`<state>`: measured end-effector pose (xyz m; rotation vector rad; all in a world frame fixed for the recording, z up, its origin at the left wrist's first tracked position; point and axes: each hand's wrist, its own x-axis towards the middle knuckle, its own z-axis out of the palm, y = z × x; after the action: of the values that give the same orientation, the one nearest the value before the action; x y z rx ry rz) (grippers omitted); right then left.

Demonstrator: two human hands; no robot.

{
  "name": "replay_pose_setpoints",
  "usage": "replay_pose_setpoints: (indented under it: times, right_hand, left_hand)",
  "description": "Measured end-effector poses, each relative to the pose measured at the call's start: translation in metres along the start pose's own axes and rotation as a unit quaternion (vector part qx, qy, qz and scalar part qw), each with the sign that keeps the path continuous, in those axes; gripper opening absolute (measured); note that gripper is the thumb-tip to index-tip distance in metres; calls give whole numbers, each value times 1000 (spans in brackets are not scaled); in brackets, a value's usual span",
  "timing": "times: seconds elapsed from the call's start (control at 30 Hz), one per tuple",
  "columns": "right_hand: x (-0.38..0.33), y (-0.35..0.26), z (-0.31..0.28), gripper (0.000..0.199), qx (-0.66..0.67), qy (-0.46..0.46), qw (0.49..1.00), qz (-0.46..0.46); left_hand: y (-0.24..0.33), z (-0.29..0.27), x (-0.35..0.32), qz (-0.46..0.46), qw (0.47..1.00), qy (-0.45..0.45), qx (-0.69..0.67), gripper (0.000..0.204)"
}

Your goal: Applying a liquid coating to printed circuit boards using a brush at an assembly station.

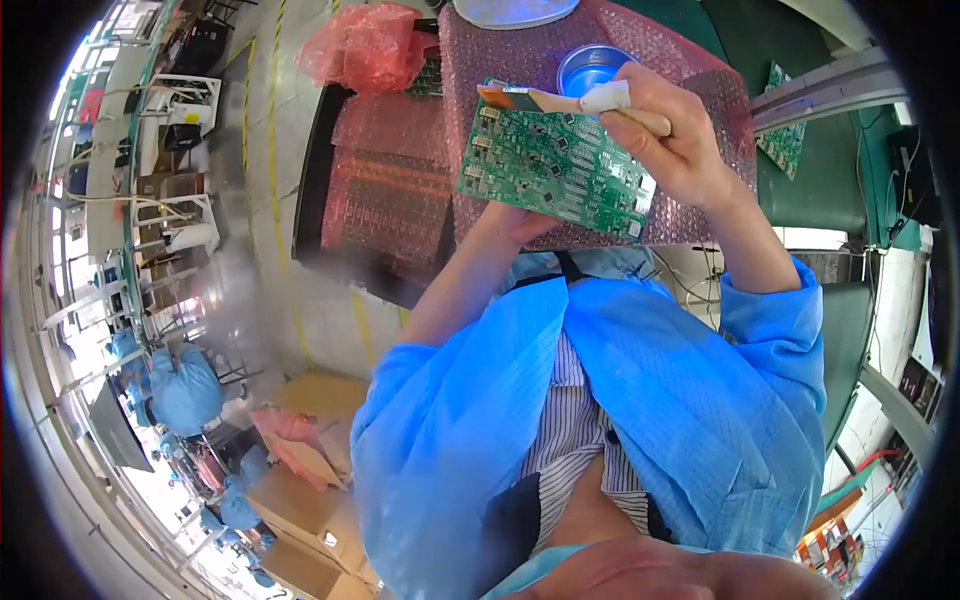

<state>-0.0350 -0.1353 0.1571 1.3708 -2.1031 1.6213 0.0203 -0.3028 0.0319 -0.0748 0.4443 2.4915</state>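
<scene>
A green circuit board (555, 160) is held up tilted in front of me. My left hand (520, 222) supports it from below, mostly hidden behind the board. My right hand (675, 135) grips a brush with a wooden handle (648, 120) wrapped in a bit of white cloth (605, 97); its flat bristle end (520, 98) lies along the board's top edge. Behind the board stands a small round blue dish (592, 66).
Pink bubble wrap (480, 60) covers the work surface. A black tray (385, 200) with more pink-wrapped boards sits at the left, with a red bag (365, 45) above it. Another green board (783, 135) lies at the right. Cardboard boxes (300, 480) and other workers in blue (185, 390) are lower left.
</scene>
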Motion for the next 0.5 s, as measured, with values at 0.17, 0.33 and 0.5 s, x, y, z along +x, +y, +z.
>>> replay_pose_setpoints:
  times: [0.17, 0.33, 0.5]
  right_hand:
    - [-2, -2, -6, 14, -53, -48, 996, -46]
    - [-5, -10, -18, 15, -50, -85, 995, -24]
    - [3, -15, -16, 15, -28, -21, 999, -40]
  left_hand:
    - [3, 1, -2, -21, 997, 27, -63, 49]
    - [6, 6, -10, 12, 1000, -2, -6, 50]
    - [5, 18, -9, 14, 1000, 1, 22, 49]
